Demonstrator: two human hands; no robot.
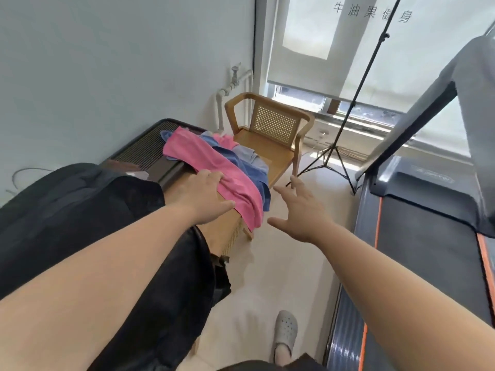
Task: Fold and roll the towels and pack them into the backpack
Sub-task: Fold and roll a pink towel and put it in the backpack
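Black backpack slumped over near end of wooden bench; opening and contents hidden. Towel heap beyond it on bench: pink towel atop blue towels, draping over edge. Left hand on pink towel, fingers curled, apparently gripping fold. Right hand in air beside heap, fingers spread, holding nothing.

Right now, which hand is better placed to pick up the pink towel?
Left. The left hand rests on the pink towel on the wooden bench; the right hand hovers open over the floor, touching nothing.
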